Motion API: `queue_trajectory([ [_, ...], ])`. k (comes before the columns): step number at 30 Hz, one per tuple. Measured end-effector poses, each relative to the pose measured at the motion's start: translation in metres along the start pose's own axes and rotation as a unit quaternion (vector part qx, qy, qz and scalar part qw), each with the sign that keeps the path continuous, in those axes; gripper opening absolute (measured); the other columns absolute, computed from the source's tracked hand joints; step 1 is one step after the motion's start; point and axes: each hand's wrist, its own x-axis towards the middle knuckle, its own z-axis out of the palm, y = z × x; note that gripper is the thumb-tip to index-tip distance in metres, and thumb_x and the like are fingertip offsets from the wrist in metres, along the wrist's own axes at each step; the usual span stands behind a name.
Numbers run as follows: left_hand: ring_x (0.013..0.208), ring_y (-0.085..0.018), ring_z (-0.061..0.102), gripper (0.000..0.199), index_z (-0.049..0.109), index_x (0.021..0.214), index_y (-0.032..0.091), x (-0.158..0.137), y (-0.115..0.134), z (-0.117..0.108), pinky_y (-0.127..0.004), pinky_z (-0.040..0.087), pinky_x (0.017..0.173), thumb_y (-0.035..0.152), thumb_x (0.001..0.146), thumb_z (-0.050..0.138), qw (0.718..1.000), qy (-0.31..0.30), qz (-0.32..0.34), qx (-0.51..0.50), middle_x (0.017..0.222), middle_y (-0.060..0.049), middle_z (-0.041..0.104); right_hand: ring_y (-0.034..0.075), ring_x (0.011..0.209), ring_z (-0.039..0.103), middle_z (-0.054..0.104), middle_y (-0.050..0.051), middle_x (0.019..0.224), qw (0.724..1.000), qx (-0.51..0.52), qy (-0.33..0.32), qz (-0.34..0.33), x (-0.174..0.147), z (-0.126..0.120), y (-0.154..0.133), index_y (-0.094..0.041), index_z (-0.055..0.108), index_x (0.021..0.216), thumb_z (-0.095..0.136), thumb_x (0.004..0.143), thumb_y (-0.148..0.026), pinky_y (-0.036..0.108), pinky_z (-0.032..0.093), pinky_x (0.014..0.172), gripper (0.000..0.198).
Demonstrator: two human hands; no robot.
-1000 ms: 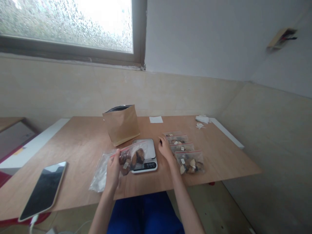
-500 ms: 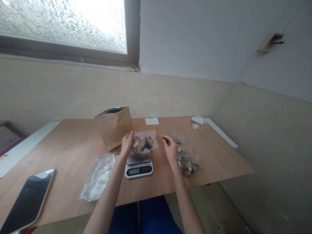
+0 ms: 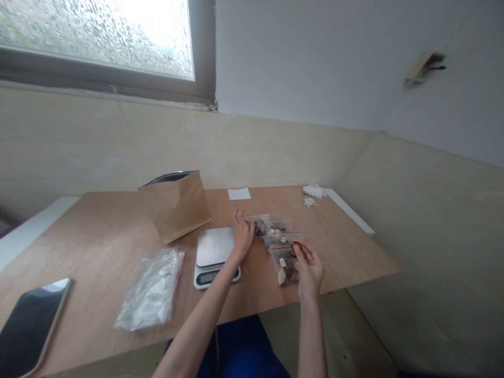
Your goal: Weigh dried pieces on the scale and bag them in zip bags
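Note:
My left hand [image 3: 243,234] is at the left end of a clear zip bag [image 3: 260,227] of brown and pale dried pieces, its fingers closed around the bag's edge. Between the thumb and fingers of my right hand [image 3: 310,266] is a small dark brown dried piece [image 3: 295,248], which looks like dried mushroom. It is above the nearest filled zip bag [image 3: 284,270] in an overlapping row of several. Left of that row, the white kitchen scale [image 3: 214,247] has a bare metal plate, and my left forearm covers part of its display.
An open brown paper pouch [image 3: 179,207] stands behind the scale. A stack of clear plastic bags [image 3: 151,289] lies at the front left, with a phone [image 3: 35,325] farther left. Toward the back are a white paper [image 3: 239,194] and some crumpled white scraps [image 3: 313,191].
My left hand has carried the zip bag from above the scale rightward and down to the row of bags. My right hand has moved right and nearer me, still pinching the dark piece.

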Motion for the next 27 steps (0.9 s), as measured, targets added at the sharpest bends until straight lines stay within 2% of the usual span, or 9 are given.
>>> queue_trajectory([
  [3, 0.136, -0.029, 0.014, 0.035, 0.055, 0.113, 0.011, -0.010, 0.002, 0.003, -0.050, 0.011, 0.109, 0.027, 0.083, 0.045, 0.987, -0.045, 0.065, 0.137, 0.141, -0.018, 0.034, 0.020, 0.082, 0.066, 0.070, 0.010, 0.091, 1.000, 0.001, -0.013, 0.004, -0.003, 0.004, -0.002, -0.014, 0.063, 0.088, 0.075, 0.055, -0.036, 0.032, 0.052, 0.074, 0.041],
  [5, 0.136, -0.031, 0.013, 0.039, 0.054, 0.117, 0.011, -0.015, 0.001, 0.007, -0.054, 0.009, 0.108, 0.029, 0.087, 0.039, 0.955, -0.084, 0.095, 0.269, 0.142, -0.017, 0.033, 0.021, 0.084, 0.066, 0.070, 0.010, 0.091, 1.000, -0.001, -0.030, 0.008, -0.005, 0.008, -0.003, -0.014, 0.063, 0.088, 0.075, 0.056, -0.036, 0.032, 0.052, 0.074, 0.040],
  [7, 0.135, -0.031, 0.018, 0.043, 0.051, 0.123, 0.011, -0.019, -0.001, 0.012, -0.054, 0.013, 0.107, 0.030, 0.089, 0.033, 0.928, -0.115, 0.093, 0.341, 0.141, -0.017, 0.036, 0.021, 0.087, 0.065, 0.070, 0.010, 0.093, 0.999, -0.003, -0.048, 0.013, -0.007, 0.010, -0.002, -0.014, 0.063, 0.088, 0.074, 0.058, -0.035, 0.033, 0.052, 0.075, 0.038],
  [13, 0.128, -0.031, 0.034, 0.042, 0.051, 0.122, 0.015, -0.019, 0.001, 0.023, -0.054, 0.025, 0.101, 0.032, 0.090, 0.030, 0.929, -0.128, 0.076, 0.340, 0.133, -0.018, 0.046, 0.021, 0.092, 0.064, 0.069, 0.010, 0.094, 0.998, -0.003, -0.066, -0.015, -0.010, 0.019, 0.000, -0.015, 0.063, 0.087, 0.072, 0.061, -0.033, 0.036, 0.049, 0.084, 0.033],
  [17, 0.122, -0.030, 0.042, 0.035, 0.055, 0.114, 0.015, -0.010, 0.010, 0.016, -0.052, 0.030, 0.099, 0.028, 0.088, 0.035, 0.942, -0.105, 0.093, 0.306, 0.122, -0.017, 0.056, 0.020, 0.093, 0.062, 0.068, 0.009, 0.094, 0.994, -0.009, -0.098, -0.047, -0.016, 0.033, 0.002, -0.015, 0.063, 0.087, 0.070, 0.065, -0.032, 0.037, 0.047, 0.088, 0.029],
  [20, 0.119, -0.027, 0.045, 0.034, 0.054, 0.112, 0.012, 0.004, 0.015, -0.009, -0.047, 0.034, 0.098, 0.021, 0.087, 0.033, 0.952, -0.062, 0.104, 0.280, 0.119, -0.018, 0.056, 0.019, 0.093, 0.062, 0.068, 0.009, 0.095, 0.987, -0.019, -0.146, -0.067, -0.024, 0.052, 0.008, -0.015, 0.063, 0.090, 0.066, 0.070, -0.032, 0.036, 0.046, 0.088, 0.026],
  [24, 0.117, -0.019, 0.046, 0.038, 0.050, 0.114, 0.011, 0.031, 0.024, -0.074, -0.035, 0.035, 0.099, 0.013, 0.087, 0.024, 0.960, 0.020, 0.118, 0.253, 0.121, -0.016, 0.052, 0.018, 0.088, 0.062, 0.068, 0.008, 0.092, 0.965, -0.075, -0.229, -0.108, -0.034, 0.091, 0.028, -0.015, 0.063, 0.089, 0.058, 0.077, -0.028, 0.033, 0.047, 0.083, 0.018],
  [25, 0.119, -0.019, 0.044, 0.038, 0.049, 0.115, 0.012, 0.038, 0.028, -0.094, -0.035, 0.034, 0.100, 0.012, 0.087, 0.024, 0.959, 0.054, 0.126, 0.246, 0.122, -0.015, 0.050, 0.018, 0.087, 0.062, 0.068, 0.007, 0.091, 0.954, -0.101, -0.252, -0.129, -0.036, 0.101, 0.034, -0.016, 0.063, 0.088, 0.056, 0.079, -0.026, 0.032, 0.047, 0.082, 0.016],
  [27, 0.119, -0.019, 0.043, 0.034, 0.052, 0.112, 0.015, 0.054, 0.036, -0.130, -0.036, 0.032, 0.101, 0.014, 0.087, 0.030, 0.946, 0.168, 0.174, 0.215, 0.122, -0.013, 0.050, 0.018, 0.086, 0.061, 0.068, 0.006, 0.088, 0.922, -0.165, -0.300, -0.180, -0.039, 0.122, 0.047, -0.018, 0.064, 0.085, 0.053, 0.080, -0.020, 0.032, 0.046, 0.081, 0.013],
])
